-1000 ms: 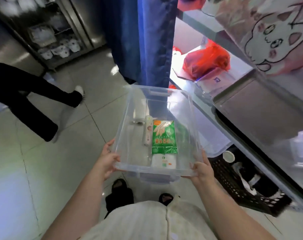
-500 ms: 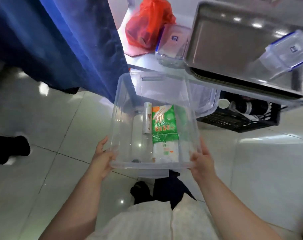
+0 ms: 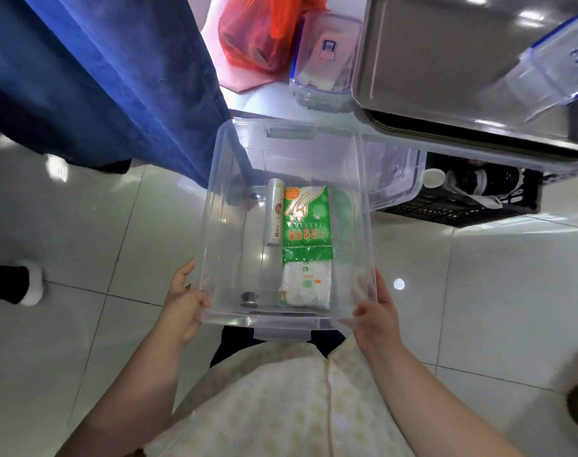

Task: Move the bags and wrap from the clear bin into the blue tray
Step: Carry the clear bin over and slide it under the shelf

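Left hand (image 3: 185,301) grips the near-left corner of the clear bin (image 3: 215,225), held level so its load lies flat: wrap roll (image 3: 274,216) left of centre, green bag pack (image 3: 307,222) touching it, white bag pack (image 3: 309,285) by the near edge. Right hand (image 3: 376,311) clasps the near-right corner. No blue tray is in view.

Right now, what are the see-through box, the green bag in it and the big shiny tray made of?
The clear bin looks like hard glossy plastic: the floor tiles show through its walls. The green bag seems thin plastic film, crinkled and glinting. The metal tray is probably brushed steel: grey, with soft blurred reflections.
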